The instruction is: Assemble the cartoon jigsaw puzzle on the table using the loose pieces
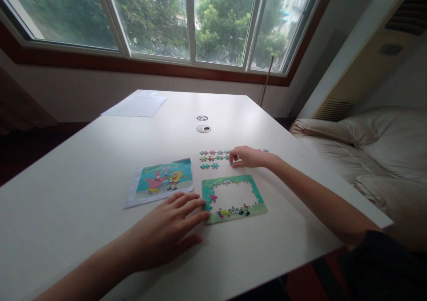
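Note:
A jigsaw puzzle (pixel 258 203) lies on the white table with its border joined and a bare gap in its middle. My left hand (pixel 176 223) rests flat beside it, fingers apart, fingertips touching the left edge. Behind the puzzle, loose puzzle pieces (pixel 212 152) are laid out in rows. Over the right part of these rows, my right hand (pixel 245 156) pinches a small puzzle piece, mostly covered by the fingers; some pieces are hidden behind this hand. Left of the puzzle is a picture sheet (pixel 167 178) with a pink and a yellow cartoon figure.
The white table (pixel 83 172) carries a sheet of paper (pixel 135 106) at its far left and two round cable holes (pixel 203 129) near the middle. A cream sofa (pixel 383 145) stands on the right. Beyond the far edge are a thin stick (pixel 266 81) and a window (pixel 153 21).

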`<action>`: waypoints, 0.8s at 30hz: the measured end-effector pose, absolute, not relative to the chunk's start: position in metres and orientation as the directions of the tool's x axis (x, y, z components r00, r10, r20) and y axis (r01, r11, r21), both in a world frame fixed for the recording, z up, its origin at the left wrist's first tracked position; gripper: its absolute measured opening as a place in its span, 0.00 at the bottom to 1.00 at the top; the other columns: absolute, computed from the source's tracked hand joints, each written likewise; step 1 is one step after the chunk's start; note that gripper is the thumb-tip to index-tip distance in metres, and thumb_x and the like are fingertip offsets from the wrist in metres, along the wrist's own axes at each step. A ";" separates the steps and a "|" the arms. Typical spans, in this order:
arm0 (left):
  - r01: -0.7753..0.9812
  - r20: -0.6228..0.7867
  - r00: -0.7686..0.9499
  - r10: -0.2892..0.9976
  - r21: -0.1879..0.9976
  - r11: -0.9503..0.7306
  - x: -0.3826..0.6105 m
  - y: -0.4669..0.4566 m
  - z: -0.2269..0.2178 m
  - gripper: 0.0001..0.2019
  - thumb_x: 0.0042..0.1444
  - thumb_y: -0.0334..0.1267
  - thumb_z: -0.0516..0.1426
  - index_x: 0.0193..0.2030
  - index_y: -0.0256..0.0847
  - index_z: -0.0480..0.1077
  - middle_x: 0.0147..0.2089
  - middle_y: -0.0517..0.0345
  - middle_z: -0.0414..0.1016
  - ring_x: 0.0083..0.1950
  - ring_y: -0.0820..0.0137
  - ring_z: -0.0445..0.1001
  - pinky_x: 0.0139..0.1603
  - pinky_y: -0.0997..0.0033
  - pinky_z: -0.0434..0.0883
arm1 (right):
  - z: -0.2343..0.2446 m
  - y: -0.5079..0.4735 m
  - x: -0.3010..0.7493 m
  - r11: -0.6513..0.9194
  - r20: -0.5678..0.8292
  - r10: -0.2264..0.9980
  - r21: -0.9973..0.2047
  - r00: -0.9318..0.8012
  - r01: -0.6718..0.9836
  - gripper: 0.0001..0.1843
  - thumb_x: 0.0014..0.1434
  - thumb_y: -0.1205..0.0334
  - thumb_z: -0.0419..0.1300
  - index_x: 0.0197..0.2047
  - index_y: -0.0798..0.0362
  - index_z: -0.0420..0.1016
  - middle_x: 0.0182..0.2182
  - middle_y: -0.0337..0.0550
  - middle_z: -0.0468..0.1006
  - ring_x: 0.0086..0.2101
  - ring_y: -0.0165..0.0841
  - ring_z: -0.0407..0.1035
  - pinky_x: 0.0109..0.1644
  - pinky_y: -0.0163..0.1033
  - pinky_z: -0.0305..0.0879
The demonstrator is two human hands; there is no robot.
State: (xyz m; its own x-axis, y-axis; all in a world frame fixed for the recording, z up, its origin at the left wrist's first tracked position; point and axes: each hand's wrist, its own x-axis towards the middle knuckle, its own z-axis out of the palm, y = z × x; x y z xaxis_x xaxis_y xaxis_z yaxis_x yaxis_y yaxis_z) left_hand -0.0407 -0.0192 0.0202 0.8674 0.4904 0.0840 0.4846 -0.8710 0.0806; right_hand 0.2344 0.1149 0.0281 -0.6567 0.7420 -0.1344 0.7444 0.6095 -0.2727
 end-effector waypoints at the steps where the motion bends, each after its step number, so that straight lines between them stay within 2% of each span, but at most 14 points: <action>1: 0.488 0.081 0.866 0.494 0.085 -0.869 -0.040 -0.019 0.020 0.16 0.58 0.40 0.53 0.53 0.47 0.62 0.55 0.54 0.66 0.56 0.58 0.63 0.55 0.54 0.61 | 0.027 0.118 0.235 0.599 -0.150 0.744 -0.283 -0.652 0.749 0.06 0.50 0.65 0.60 0.34 0.55 0.73 0.31 0.43 0.72 0.31 0.30 0.65 0.34 0.33 0.58; 4: 0.476 0.082 0.872 0.483 0.086 -0.875 -0.040 -0.020 0.020 0.17 0.57 0.40 0.53 0.53 0.46 0.62 0.55 0.54 0.65 0.56 0.58 0.62 0.55 0.54 0.60 | 0.027 0.120 0.235 0.581 -0.141 0.751 -0.323 -0.645 0.747 0.05 0.48 0.65 0.61 0.32 0.55 0.72 0.30 0.41 0.72 0.29 0.29 0.64 0.32 0.32 0.57; 8: 0.474 0.095 0.872 0.480 0.076 -0.877 -0.040 -0.020 0.018 0.16 0.58 0.40 0.52 0.53 0.46 0.62 0.55 0.53 0.65 0.55 0.58 0.63 0.55 0.54 0.61 | 0.032 0.101 0.232 0.572 -0.044 0.771 -0.388 -0.635 0.722 0.04 0.49 0.68 0.60 0.31 0.56 0.71 0.27 0.39 0.71 0.27 0.26 0.62 0.31 0.31 0.57; 12: 0.463 0.113 0.875 0.470 0.083 -0.882 -0.040 -0.019 0.019 0.16 0.57 0.40 0.53 0.52 0.45 0.63 0.54 0.52 0.66 0.54 0.59 0.63 0.55 0.56 0.61 | 0.037 0.064 0.219 0.569 0.053 0.751 -0.556 -0.658 0.605 0.08 0.52 0.65 0.58 0.37 0.55 0.71 0.25 0.37 0.70 0.26 0.25 0.63 0.31 0.30 0.58; 18: 0.471 0.091 0.874 0.477 0.081 -0.878 -0.039 -0.019 0.021 0.16 0.56 0.40 0.54 0.52 0.45 0.63 0.54 0.52 0.66 0.54 0.58 0.63 0.55 0.55 0.61 | 0.025 0.019 0.193 0.429 0.087 0.811 -0.762 -0.579 0.486 0.06 0.51 0.61 0.61 0.32 0.55 0.73 0.23 0.37 0.73 0.25 0.25 0.65 0.29 0.30 0.59; 21: 0.474 0.092 0.873 0.479 0.071 -0.877 -0.039 -0.019 0.021 0.16 0.56 0.40 0.54 0.52 0.46 0.63 0.54 0.53 0.66 0.55 0.58 0.63 0.54 0.55 0.61 | 0.016 0.009 0.186 0.402 0.090 0.825 -0.787 -0.558 0.467 0.09 0.52 0.61 0.59 0.38 0.53 0.74 0.24 0.37 0.74 0.25 0.25 0.66 0.30 0.30 0.59; 24: 0.473 0.090 0.874 0.477 0.063 -0.879 -0.040 -0.019 0.020 0.16 0.56 0.41 0.53 0.52 0.46 0.63 0.54 0.52 0.66 0.55 0.58 0.63 0.54 0.55 0.61 | 0.011 0.002 0.182 0.425 0.120 0.833 -0.764 -0.539 0.486 0.12 0.55 0.62 0.57 0.42 0.50 0.74 0.27 0.38 0.75 0.27 0.26 0.66 0.31 0.30 0.59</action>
State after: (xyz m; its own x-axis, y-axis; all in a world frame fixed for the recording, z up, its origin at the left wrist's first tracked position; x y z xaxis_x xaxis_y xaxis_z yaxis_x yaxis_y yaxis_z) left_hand -0.0400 -0.0191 0.0197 0.8743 0.4769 0.0902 0.4729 -0.8789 0.0632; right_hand 0.1819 0.0025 0.0106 -0.5394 0.8334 0.1202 0.4857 0.4246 -0.7641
